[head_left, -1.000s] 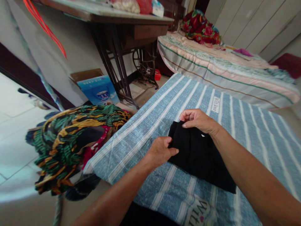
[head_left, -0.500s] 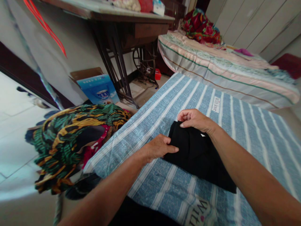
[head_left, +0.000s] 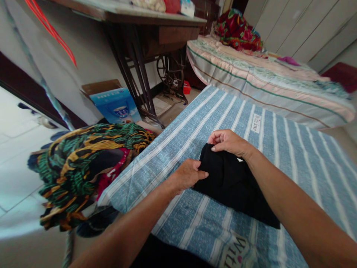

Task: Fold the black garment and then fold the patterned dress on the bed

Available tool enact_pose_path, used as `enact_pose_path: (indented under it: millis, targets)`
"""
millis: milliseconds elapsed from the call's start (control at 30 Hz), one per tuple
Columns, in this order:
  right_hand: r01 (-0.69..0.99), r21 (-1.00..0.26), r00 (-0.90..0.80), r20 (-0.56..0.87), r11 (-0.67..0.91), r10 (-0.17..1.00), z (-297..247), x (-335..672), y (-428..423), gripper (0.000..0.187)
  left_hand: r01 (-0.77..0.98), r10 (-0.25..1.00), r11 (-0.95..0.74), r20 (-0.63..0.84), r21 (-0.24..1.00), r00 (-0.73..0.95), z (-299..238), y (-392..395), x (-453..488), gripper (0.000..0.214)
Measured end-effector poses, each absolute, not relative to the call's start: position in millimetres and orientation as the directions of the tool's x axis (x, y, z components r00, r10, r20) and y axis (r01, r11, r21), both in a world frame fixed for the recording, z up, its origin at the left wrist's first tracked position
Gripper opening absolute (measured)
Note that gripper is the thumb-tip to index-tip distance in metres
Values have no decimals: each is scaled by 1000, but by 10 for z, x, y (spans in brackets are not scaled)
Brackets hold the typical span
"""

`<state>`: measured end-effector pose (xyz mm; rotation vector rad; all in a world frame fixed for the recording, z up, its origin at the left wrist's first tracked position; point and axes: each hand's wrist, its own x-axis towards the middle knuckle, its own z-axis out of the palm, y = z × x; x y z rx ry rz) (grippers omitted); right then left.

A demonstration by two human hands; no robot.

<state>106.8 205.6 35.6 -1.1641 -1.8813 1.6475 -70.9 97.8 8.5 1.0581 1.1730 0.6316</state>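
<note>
A folded black garment lies on the blue, white-striped bed cover; its exact kind is not clear. My left hand pinches its left edge, thumb on top and fingers underneath. At the far left corner, my right hand grips the cloth between thumb and curled fingers. A small white patch shows on the garment beside my right wrist. The rest of the garment spreads flat toward my right forearm.
Left of the bed is a heap of clothes with a green-yellow patterned cloth on top. Behind it stand a blue box and a treadle sewing-machine table. A second bed with a red floral bundle is beyond.
Both hands keep hold of the garment in nearly the same place. The view has shifted very slightly; my left thumb has slid a little to the left.
</note>
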Motion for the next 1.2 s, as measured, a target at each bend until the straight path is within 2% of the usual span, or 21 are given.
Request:
enact_pose_path:
  millis: [133,367,500,633,700,767,833,900,967,1067,1200]
  targets:
    - [368,-930,-572,-227,-1,788,328,1039,2072,21,197,854,383,-427,902,296,119,956,-697,12]
    - [371,-928,-579,-215,19,786,265,1029,2100,19,442,963,186,-252,877,97,74,894,-657,28]
    - [376,-925,-587,-186,61,788,213,1019,2116,19,526,968,176,-244,832,63,23,916,-642,30]
    - [412,-906,-577,-181,93,796,181,1001,2122,18,706,973,146,-228,693,23,80,895,-647,11]
    - [423,-901,-577,-184,98,796,169,997,2126,19,815,991,69,-135,575,11,135,846,-638,14]
    - [421,-901,-581,-179,104,794,157,994,2131,20,879,997,-81,52,470,65,169,788,-606,18]
    - [416,-902,-591,-174,114,788,148,988,2136,20,877,947,-282,257,389,190,162,737,-546,19]
    - [425,-896,-595,-172,125,785,145,976,2138,19,835,871,-445,372,323,320,109,700,-468,24]
    - [449,-882,-591,-175,141,788,149,959,2135,20,826,846,-492,378,276,377,26,673,-387,29]
    - [497,-850,-583,-179,174,792,155,933,2122,22,867,880,-440,304,235,364,-102,638,-301,32]
    - [522,-828,-586,-173,206,791,141,902,2102,23,887,918,-379,230,263,323,-176,598,-266,37]
